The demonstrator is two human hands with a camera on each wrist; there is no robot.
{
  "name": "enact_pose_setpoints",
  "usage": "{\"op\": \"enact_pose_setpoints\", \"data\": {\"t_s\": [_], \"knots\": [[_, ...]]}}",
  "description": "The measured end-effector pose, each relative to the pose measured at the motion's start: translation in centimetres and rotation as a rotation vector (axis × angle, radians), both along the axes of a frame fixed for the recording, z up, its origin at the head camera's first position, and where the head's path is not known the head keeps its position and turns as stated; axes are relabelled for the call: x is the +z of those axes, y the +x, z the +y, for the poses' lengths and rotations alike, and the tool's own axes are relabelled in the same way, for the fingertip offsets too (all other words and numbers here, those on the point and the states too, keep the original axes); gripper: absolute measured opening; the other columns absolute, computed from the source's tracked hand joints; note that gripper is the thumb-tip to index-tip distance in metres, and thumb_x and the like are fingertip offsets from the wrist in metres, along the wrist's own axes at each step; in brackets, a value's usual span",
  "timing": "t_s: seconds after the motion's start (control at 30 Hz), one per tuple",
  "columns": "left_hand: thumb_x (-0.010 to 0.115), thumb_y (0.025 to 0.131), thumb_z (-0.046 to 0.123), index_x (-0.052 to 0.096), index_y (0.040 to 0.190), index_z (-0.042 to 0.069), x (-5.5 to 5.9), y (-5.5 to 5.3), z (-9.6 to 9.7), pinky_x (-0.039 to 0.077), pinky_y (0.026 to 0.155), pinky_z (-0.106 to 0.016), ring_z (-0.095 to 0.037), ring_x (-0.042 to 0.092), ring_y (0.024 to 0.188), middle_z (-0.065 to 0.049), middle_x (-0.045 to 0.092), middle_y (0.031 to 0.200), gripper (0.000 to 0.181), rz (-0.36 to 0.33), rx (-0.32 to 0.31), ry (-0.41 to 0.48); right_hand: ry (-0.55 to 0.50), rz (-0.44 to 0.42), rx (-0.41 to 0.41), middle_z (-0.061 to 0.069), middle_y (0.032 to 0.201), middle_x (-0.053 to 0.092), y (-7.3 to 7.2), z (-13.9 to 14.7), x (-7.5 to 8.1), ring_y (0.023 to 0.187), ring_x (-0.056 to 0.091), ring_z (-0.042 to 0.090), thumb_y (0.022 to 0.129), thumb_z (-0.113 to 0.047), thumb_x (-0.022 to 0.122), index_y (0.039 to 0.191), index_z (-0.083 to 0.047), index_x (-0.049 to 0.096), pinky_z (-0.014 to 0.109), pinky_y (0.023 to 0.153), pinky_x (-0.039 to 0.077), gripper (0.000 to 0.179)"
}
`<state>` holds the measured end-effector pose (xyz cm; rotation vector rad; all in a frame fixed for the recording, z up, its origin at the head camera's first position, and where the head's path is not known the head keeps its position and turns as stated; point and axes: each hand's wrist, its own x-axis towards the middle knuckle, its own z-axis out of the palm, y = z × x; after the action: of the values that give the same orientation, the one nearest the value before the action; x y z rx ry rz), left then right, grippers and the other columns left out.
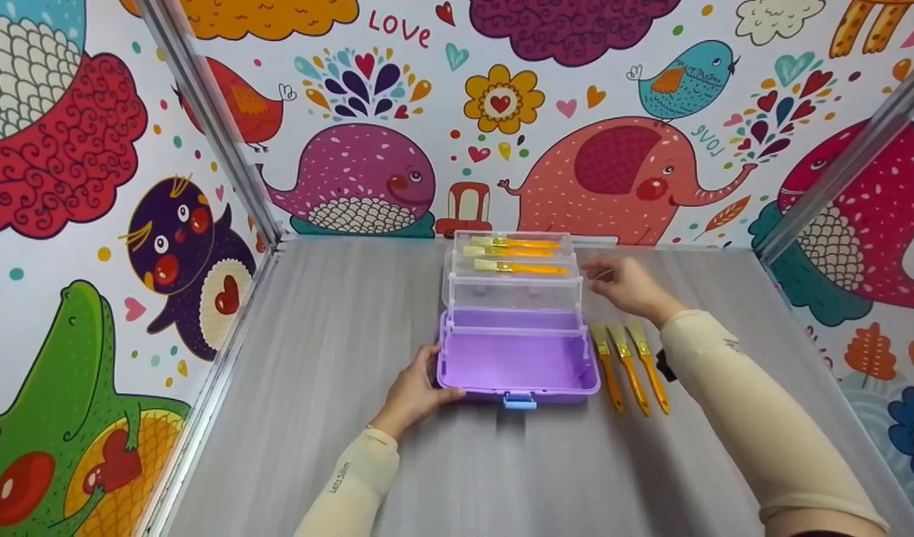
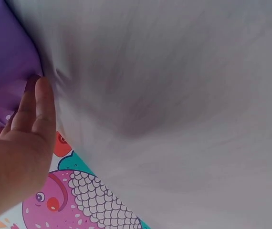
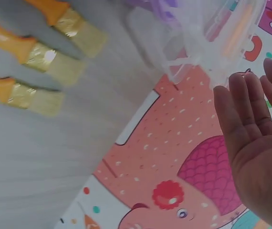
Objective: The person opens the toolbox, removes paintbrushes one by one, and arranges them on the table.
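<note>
A purple toolbox (image 1: 518, 363) with a blue latch (image 1: 519, 401) stands with its clear tiered trays (image 1: 516, 294) raised toward the back. My left hand (image 1: 414, 389) holds its front left corner, thumb at the front rim and fingers along the side. In the left wrist view those fingers (image 2: 44, 107) lie against the purple wall. Three paintbrushes (image 1: 530, 268) with orange handles and pale bristles lie crosswise in the upper trays. Just right of the trays is my right hand (image 1: 630, 286), holding nothing, its fingers loosely extended in the right wrist view.
Three more paintbrushes (image 1: 630, 369) lie side by side on the grey table (image 1: 337, 328), right of the box, bristles toward the back. Walls printed with cartoon animals (image 1: 367, 175) enclose the back and sides, with metal posts (image 1: 210, 123) at the corners.
</note>
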<state>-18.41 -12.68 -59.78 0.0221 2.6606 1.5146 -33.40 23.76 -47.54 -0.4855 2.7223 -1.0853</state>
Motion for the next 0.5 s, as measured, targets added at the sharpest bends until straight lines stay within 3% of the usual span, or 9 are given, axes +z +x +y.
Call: {"op": "enact_pose_setpoints", "data": {"t_s": [0.23, 0.5], "knots": [[0.091, 0.070, 0.034, 0.046, 0.142, 0.012, -0.1, -0.2, 0.3, 0.040, 0.103, -0.053, -0.036, 0.052, 0.127, -0.016, 0.055, 0.141, 0.088, 0.040, -0.015, -0.020, 0.029, 0.110, 0.025, 0.020, 0.109, 0.068, -1.9, -2.2, 0.5, 0.104, 0.064, 0.036, 0.094, -0.001, 0.062, 0.124, 0.004, 0.065, 0.050, 0.090, 0.053, 0.031], [0.091, 0.071, 0.032, 0.046, 0.142, 0.011, -0.2, -0.1, 0.0, 0.038, 0.106, -0.053, -0.036, 0.050, 0.130, -0.017, 0.054, 0.142, 0.087, 0.038, -0.015, -0.017, 0.094, 0.079, 0.021, 0.016, 0.113, 0.067, -3.2, -5.2, -0.3, 0.106, 0.062, 0.033, 0.096, -0.004, 0.061, 0.126, -0.001, 0.066, 0.048, 0.094, 0.050, 0.031]]}}
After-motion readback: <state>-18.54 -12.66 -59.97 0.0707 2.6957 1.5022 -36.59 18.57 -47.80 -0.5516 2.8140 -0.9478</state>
